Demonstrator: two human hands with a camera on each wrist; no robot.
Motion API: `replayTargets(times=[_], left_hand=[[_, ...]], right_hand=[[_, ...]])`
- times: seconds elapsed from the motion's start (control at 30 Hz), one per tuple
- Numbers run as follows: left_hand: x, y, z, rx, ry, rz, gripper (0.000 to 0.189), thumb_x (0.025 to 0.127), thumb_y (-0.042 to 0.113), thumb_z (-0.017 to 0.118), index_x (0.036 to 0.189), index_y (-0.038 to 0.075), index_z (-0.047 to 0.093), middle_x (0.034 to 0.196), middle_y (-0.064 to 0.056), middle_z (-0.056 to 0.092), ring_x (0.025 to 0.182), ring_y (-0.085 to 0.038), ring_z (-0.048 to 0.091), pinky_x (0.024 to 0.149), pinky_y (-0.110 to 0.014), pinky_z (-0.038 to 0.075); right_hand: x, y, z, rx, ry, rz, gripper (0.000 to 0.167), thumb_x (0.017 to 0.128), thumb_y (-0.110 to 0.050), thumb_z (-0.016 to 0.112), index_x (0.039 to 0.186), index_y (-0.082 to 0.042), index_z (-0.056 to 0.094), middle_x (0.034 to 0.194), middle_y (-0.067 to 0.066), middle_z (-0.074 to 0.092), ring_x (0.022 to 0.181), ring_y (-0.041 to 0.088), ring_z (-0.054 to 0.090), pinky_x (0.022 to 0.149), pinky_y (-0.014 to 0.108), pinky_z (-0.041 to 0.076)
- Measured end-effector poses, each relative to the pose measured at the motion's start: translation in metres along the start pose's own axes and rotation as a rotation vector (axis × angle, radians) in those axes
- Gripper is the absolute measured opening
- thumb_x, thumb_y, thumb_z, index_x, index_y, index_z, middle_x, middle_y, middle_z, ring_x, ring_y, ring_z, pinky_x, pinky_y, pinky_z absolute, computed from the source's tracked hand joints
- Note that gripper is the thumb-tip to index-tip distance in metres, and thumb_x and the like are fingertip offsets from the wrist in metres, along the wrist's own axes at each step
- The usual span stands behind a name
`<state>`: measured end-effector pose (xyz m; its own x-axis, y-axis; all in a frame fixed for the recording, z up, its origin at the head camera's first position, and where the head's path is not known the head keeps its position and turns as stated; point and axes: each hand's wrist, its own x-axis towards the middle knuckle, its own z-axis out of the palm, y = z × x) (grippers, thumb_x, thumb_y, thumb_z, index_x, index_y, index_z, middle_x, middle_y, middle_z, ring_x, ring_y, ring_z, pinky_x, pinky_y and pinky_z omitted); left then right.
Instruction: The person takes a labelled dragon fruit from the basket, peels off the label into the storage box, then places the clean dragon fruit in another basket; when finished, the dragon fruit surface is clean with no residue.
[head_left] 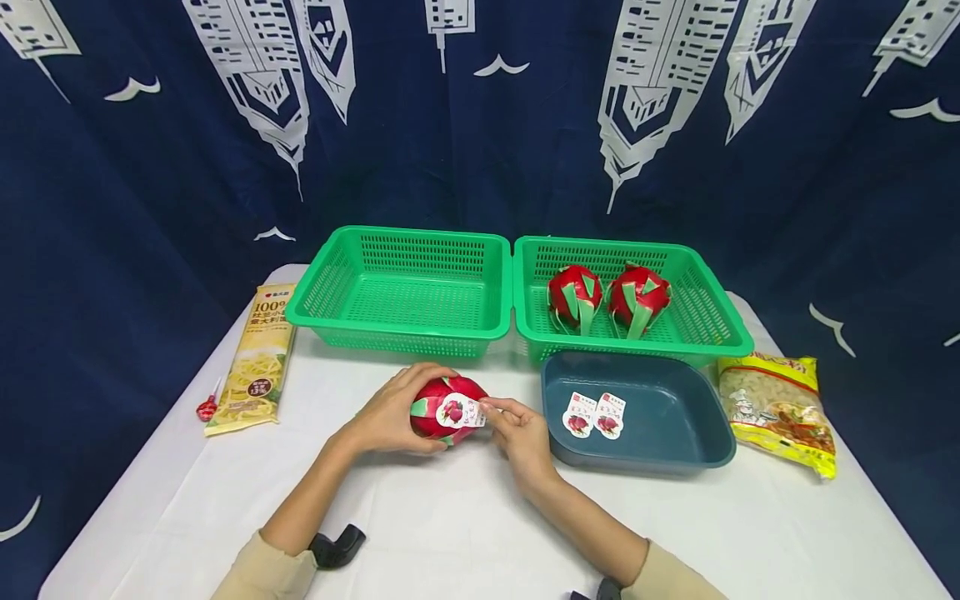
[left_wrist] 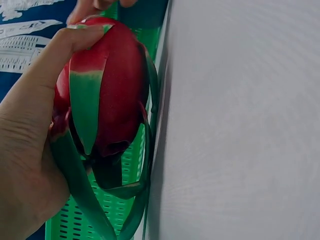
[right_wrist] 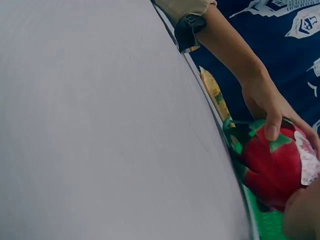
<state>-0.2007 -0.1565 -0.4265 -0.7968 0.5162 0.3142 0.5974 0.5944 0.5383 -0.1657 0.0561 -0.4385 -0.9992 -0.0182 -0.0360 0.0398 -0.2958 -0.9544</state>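
Over the white table, my left hand grips a red dragon fruit with green-tipped scales, thumb on the near side and fingers over the top. In the left wrist view, long green leaves trail from the dragon fruit below the palm. A white label with a fruit picture lies against its skin. My right hand pinches that label's right end between thumb and forefinger. Seen from the right wrist, the label stands along the fruit's side, partly hidden by the right hand.
Two similar labels lie in a dark blue tray at right. Behind it, a green basket holds two more dragon fruits. Another green basket stands left. A pasta packet, a lollipop and a yellow bag lie at the sides.
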Motion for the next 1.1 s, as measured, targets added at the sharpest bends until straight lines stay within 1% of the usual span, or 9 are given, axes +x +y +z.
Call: replayTargets(times=[0.2, 0.3, 0.4, 0.53, 0.67, 0.73, 0.83, 0.97, 1.1], left_hand=[[0.011, 0.002, 0.004, 0.016, -0.036, 0.013, 0.087, 0.054, 0.045, 0.083, 0.13, 0.04, 0.039, 0.128, 0.016, 0.04, 0.114, -0.006, 0.039, 0.087, -0.04, 0.042], [0.016, 0.004, 0.006, -0.002, -0.052, 0.001, 0.088, 0.055, 0.045, 0.082, 0.131, 0.04, 0.038, 0.126, 0.017, 0.04, 0.113, -0.005, 0.04, 0.084, -0.036, 0.044], [0.019, 0.007, 0.005, -0.004, -0.074, -0.022, 0.089, 0.056, 0.045, 0.082, 0.131, 0.041, 0.036, 0.123, 0.018, 0.042, 0.111, -0.005, 0.041, 0.082, -0.033, 0.046], [0.019, 0.009, 0.002, 0.012, -0.095, -0.048, 0.088, 0.056, 0.044, 0.082, 0.13, 0.043, 0.035, 0.12, 0.019, 0.042, 0.112, -0.005, 0.04, 0.082, -0.033, 0.046], [0.017, 0.009, 0.001, -0.004, -0.099, -0.055, 0.088, 0.056, 0.043, 0.083, 0.13, 0.043, 0.035, 0.121, 0.019, 0.041, 0.113, -0.006, 0.039, 0.082, -0.033, 0.046], [0.016, 0.008, 0.001, -0.011, -0.099, -0.054, 0.089, 0.056, 0.043, 0.084, 0.13, 0.044, 0.034, 0.122, 0.019, 0.041, 0.113, -0.005, 0.039, 0.081, -0.033, 0.047], [0.016, 0.007, 0.002, -0.018, -0.097, -0.057, 0.09, 0.056, 0.043, 0.084, 0.13, 0.045, 0.034, 0.121, 0.02, 0.041, 0.113, -0.005, 0.039, 0.08, -0.031, 0.047], [0.017, 0.007, 0.004, -0.031, -0.097, -0.053, 0.09, 0.056, 0.043, 0.084, 0.13, 0.045, 0.033, 0.122, 0.02, 0.041, 0.113, -0.005, 0.039, 0.079, -0.031, 0.048], [0.018, 0.01, 0.005, -0.046, -0.107, -0.057, 0.089, 0.057, 0.043, 0.084, 0.13, 0.045, 0.033, 0.123, 0.019, 0.04, 0.113, -0.006, 0.039, 0.078, -0.03, 0.048]], right_hand=[[-0.011, -0.021, -0.008, -0.008, -0.071, 0.051, 0.011, 0.084, -0.003, 0.065, 0.09, 0.007, 0.064, 0.048, -0.006, 0.029, 0.042, 0.005, 0.023, 0.042, 0.021, 0.017], [-0.022, -0.038, -0.017, -0.021, -0.171, -0.013, 0.003, 0.085, 0.0, 0.062, 0.087, 0.001, 0.065, 0.049, -0.005, 0.028, 0.044, 0.007, 0.023, 0.043, 0.023, 0.017], [-0.03, -0.073, -0.037, -0.066, -0.268, -0.11, 0.015, 0.087, 0.003, 0.058, 0.085, -0.009, 0.068, 0.05, -0.003, 0.029, 0.046, 0.009, 0.023, 0.043, 0.024, 0.018], [-0.016, -0.131, -0.085, -0.274, -0.309, -0.161, 0.014, 0.088, 0.001, 0.058, 0.088, -0.008, 0.069, 0.051, -0.002, 0.029, 0.047, 0.013, 0.023, 0.041, 0.028, 0.02], [0.013, -0.163, -0.144, -0.562, -0.368, -0.027, 0.021, 0.089, -0.01, 0.061, 0.099, 0.008, 0.062, 0.052, -0.002, 0.024, 0.046, 0.015, 0.019, 0.042, 0.033, 0.02], [0.026, -0.167, -0.167, -0.708, -0.412, 0.057, 0.029, 0.088, -0.014, 0.063, 0.101, 0.012, 0.061, 0.052, -0.003, 0.025, 0.045, 0.013, 0.019, 0.042, 0.031, 0.021], [0.042, -0.162, -0.19, -0.91, -0.47, 0.098, 0.028, 0.087, -0.016, 0.065, 0.1, 0.009, 0.064, 0.055, -0.004, 0.047, 0.053, 0.007, 0.04, 0.051, 0.026, 0.037], [0.057, -0.142, -0.205, -1.07, -0.449, 0.048, 0.02, 0.085, -0.013, 0.066, 0.094, 0.004, 0.069, 0.077, 0.006, 0.067, 0.068, 0.01, 0.051, 0.063, 0.028, 0.043], [0.062, -0.122, -0.212, -1.206, -0.359, -0.033, 0.011, 0.083, -0.012, 0.069, 0.086, -0.002, 0.071, 0.062, 0.0, 0.057, 0.052, 0.01, 0.036, 0.048, 0.025, 0.031]])
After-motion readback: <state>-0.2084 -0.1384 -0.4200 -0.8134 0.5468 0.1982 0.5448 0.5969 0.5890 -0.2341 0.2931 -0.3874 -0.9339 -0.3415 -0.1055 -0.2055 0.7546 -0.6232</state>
